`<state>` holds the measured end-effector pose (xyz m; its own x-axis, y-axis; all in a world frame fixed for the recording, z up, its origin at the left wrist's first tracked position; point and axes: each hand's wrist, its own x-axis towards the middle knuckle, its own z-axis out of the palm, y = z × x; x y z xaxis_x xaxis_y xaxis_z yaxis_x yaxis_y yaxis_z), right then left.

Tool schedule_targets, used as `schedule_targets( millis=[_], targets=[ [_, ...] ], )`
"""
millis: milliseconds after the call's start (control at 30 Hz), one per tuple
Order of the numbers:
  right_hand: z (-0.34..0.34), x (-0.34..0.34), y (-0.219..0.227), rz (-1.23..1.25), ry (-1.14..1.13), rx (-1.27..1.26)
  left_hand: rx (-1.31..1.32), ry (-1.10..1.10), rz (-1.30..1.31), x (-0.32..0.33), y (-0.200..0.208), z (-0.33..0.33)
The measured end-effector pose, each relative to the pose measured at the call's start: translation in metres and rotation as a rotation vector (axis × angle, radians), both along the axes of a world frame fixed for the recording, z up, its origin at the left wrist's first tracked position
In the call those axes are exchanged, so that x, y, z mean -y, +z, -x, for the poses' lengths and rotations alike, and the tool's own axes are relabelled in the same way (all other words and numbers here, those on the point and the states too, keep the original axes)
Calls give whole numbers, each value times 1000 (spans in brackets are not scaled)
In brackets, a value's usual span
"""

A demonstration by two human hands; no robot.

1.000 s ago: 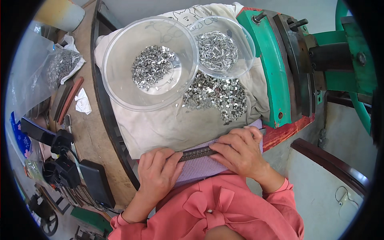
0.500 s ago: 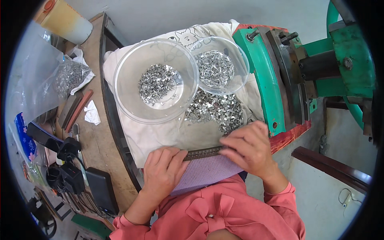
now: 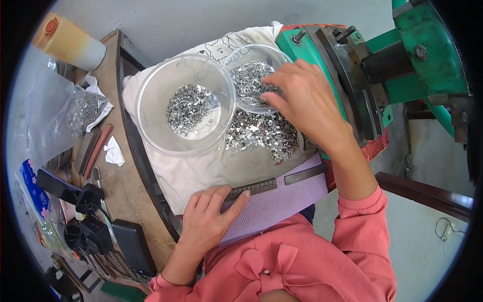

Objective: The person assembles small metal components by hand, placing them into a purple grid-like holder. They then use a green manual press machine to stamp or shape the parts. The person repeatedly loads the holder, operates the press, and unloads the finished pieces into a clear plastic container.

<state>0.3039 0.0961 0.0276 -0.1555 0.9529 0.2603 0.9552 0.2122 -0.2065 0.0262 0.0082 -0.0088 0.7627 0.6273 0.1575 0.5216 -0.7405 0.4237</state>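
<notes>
My left hand [image 3: 207, 217] grips the left end of a dark notched metal bar [image 3: 262, 186], its thumb resting along the top. The bar lies on a purple woven mat [image 3: 287, 204] across my lap. Beside it, on the mat's right part, is a flat dark metal strip [image 3: 305, 174]. My right hand [image 3: 311, 103] hovers at the right rim of a small clear bowl, with thumb and forefinger apart. Thin silver pins [image 3: 250, 83] fill the bowl's bottom, and nothing shows between those fingers. Just below the bowl spreads a loose pile of small shiny metal pieces [image 3: 259, 133].
A larger clear tub [image 3: 142, 118] with small metal parts stands left of the bowl on a pale cloth [image 3: 178, 183]. A green press [image 3: 432, 60] rises at the right. On the wooden table [image 3: 126, 186] at left are a yellowish jug [image 3: 73, 43], plastic bags and black adapters.
My right hand has left the bar's right end and moved up and away to the small bowl. The flat strip now shows on the mat. My left hand stays on the bar.
</notes>
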Motion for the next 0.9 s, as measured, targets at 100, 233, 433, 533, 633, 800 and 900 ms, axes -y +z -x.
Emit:
schedule_targets(
  millis=[100, 233, 433, 533, 633, 800, 900],
  targets=[
    [2, -12, -7, 120, 29, -50, 35, 15, 30, 0, -1, 3],
    [9, -25, -11, 219, 49, -126, 150, 103, 128, 0, -3, 6],
    [17, -41, -16, 282, 64, -63, 334, 235, 176, -4, -3, 6],
    [19, -47, -19, 259, 86, -36, 415, 282, 207, -4, 0, 7],
    [19, -47, -22, 249, 98, -38, 483, 312, 261, -4, 8, 7],
    [17, -46, -27, 252, 95, -133, 589, 384, 414, -3, 23, 5],
    [15, -44, -25, 232, 93, -226, 688, 420, 437, -7, 31, -4]
  ],
)
